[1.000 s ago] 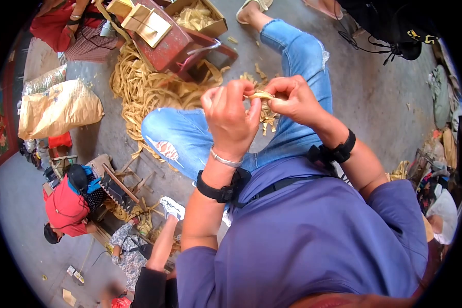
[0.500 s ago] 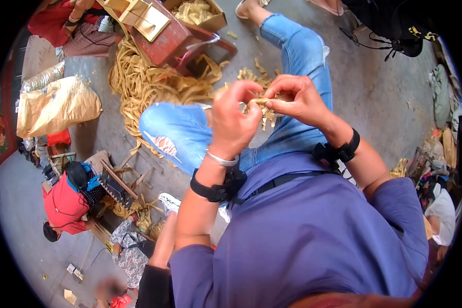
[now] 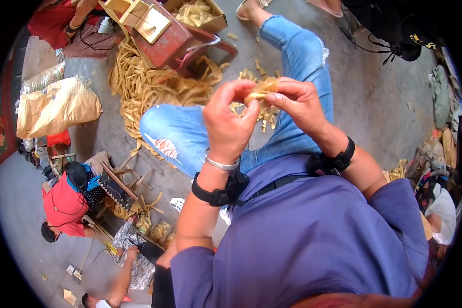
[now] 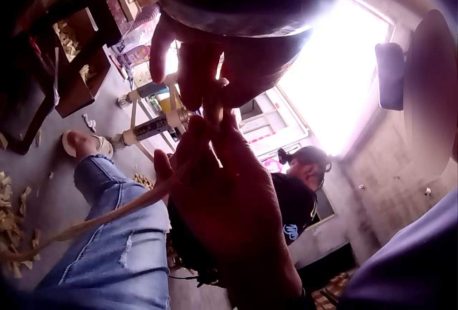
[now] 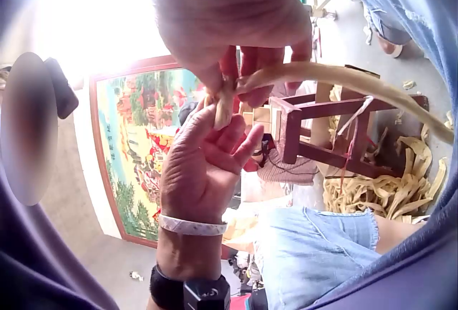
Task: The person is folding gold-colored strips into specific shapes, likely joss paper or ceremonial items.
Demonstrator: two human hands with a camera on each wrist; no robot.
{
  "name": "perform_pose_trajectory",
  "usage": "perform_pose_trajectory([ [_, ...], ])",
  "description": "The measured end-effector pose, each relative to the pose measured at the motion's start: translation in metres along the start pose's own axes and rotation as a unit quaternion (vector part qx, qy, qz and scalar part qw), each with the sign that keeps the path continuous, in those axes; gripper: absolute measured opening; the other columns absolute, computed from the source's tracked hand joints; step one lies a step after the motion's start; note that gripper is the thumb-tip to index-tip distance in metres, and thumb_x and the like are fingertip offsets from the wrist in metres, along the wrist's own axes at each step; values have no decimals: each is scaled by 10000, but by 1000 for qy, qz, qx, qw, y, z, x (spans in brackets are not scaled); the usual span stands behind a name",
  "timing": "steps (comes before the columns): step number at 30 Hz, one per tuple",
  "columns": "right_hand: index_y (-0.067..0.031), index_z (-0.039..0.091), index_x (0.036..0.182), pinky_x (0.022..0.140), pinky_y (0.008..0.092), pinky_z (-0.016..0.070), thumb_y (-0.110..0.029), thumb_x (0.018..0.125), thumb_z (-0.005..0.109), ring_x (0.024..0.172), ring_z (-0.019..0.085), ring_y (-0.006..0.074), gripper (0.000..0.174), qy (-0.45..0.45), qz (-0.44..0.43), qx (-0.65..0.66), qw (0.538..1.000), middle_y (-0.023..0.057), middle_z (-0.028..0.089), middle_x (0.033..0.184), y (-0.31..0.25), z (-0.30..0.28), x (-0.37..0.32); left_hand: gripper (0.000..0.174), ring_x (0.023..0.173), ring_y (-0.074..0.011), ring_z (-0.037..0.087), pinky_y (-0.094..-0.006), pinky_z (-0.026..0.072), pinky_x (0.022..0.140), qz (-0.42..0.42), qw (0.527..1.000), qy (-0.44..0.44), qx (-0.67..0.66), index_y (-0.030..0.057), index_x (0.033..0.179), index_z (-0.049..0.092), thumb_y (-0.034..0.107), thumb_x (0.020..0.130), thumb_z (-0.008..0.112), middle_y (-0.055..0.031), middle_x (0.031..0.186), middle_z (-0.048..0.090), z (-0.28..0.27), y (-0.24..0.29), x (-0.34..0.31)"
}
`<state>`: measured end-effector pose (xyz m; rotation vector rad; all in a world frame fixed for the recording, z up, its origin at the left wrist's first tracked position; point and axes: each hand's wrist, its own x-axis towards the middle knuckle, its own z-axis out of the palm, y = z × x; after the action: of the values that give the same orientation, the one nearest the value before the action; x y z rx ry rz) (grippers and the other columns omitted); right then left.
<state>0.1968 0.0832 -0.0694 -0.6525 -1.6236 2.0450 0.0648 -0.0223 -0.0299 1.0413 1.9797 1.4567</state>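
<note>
In front of the lap, my left hand (image 3: 228, 120) and right hand (image 3: 300, 101) meet at a small folded piece of tan, flat strip (image 3: 260, 95). My right thumb and index finger pinch one side of it, and the left thumb and fingers hold the other. From the right wrist view, a long tail of the strip (image 5: 343, 77) arcs away from the fingers, while a short twisted end (image 5: 224, 109) sticks out by the left thumb. The left wrist view is dark around the fingertips; there the tail (image 4: 107, 217) hangs down past the knee.
A heap of tan strips (image 3: 149, 84) lies on the floor beside a red stool (image 3: 167, 46), with wooden blocks (image 3: 145, 21) on top. Behind it is a box of strips (image 3: 218, 23). Scraps (image 3: 262, 69) litter the floor past the knees. Other people sit to the left, one in a red shirt (image 3: 66, 205).
The left fingers, blurred and spread half a second ago, have closed back in on the strip. More of the strip now shows bunched between the hands. At lower left, another person has shifted.
</note>
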Motion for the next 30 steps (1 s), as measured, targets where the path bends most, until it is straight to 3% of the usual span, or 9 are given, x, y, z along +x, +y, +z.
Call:
perform_pose_trajectory([
  [5, 14, 699, 935, 696, 212, 479, -88, 843, 686, 769, 605, 76, 138, 118, 18, 72, 990, 26, 684, 846, -1, 9, 2, 103, 641, -21, 519, -185, 430, 575, -93, 995, -1, 18, 12, 832, 647, 51, 770, 720, 16, 701, 625, 3, -9, -10],
  [8, 14, 699, 941, 701, 214, 491, -74, 837, 687, 760, 619, 78, 137, 137, 46, 107, 984, 31, 695, 823, -7, 10, 5, 89, 647, -73, 552, -240, 451, 660, -39, 997, 11, 61, 34, 805, 634, 36, 751, 704, -4, 706, 625, 7, -7, -13],
  [10, 14, 698, 946, 708, 218, 499, -66, 836, 683, 754, 627, 79, 137, 131, 62, 107, 984, 41, 701, 824, -6, 6, 8, 95, 673, -141, 569, -294, 437, 749, 92, 981, 26, 171, 49, 784, 623, 26, 723, 692, -21, 717, 619, 7, 1, -8],
  [11, 15, 698, 944, 702, 219, 499, -67, 835, 683, 752, 626, 77, 136, 119, 41, 54, 991, 44, 702, 824, -5, 6, 9, 101, 686, -176, 577, -322, 430, 793, 156, 961, 34, 225, 57, 773, 617, 20, 710, 686, -30, 723, 616, 7, 4, -6],
  [14, 16, 699, 937, 688, 223, 498, -76, 839, 678, 752, 621, 70, 136, 81, -19, -64, 994, 51, 701, 823, -2, 9, 11, 128, 744, -247, 570, -377, 380, 871, 177, 955, 49, 232, 78, 762, 611, 20, 672, 680, -46, 744, 606, 11, 2, -7],
  [16, 15, 701, 935, 683, 226, 495, -92, 851, 668, 762, 617, 67, 141, 57, -49, -86, 993, 53, 701, 824, -4, 11, 11, 132, 737, -228, 577, -380, 386, 863, 187, 948, 51, 251, 83, 766, 614, 18, 678, 688, -37, 745, 609, 10, 3, -7],
  [20, 6, 703, 956, 720, 243, 484, -123, 864, 656, 819, 608, 87, 165, 50, 78, -2, 996, 59, 693, 882, 3, 4, 9, 139, 737, -219, 584, -373, 396, 854, 215, 934, 48, 280, 86, 771, 623, 11, 680, 696, -36, 749, 616, 13, 2, -9],
  [26, 1, 709, 917, 675, 256, 485, -146, 799, 738, 783, 614, 99, 191, -23, -35, -95, 995, 51, 685, 839, 6, 1, 4, 134, 717, -228, 594, -364, 425, 815, 186, 952, 50, 236, 77, 781, 639, -4, 689, 693, -49, 746, 626, 11, -4, -8],
  [30, -1, 677, 838, 664, 265, 481, -87, 777, 689, 762, 609, 99, 107, -25, -69, -163, 984, 41, 670, 796, 11, 0, 4, 130, 654, -204, 587, -332, 456, 704, 190, 952, 26, 238, 59, 782, 632, -11, 687, 688, -57, 737, 619, 9, 5, -2],
])
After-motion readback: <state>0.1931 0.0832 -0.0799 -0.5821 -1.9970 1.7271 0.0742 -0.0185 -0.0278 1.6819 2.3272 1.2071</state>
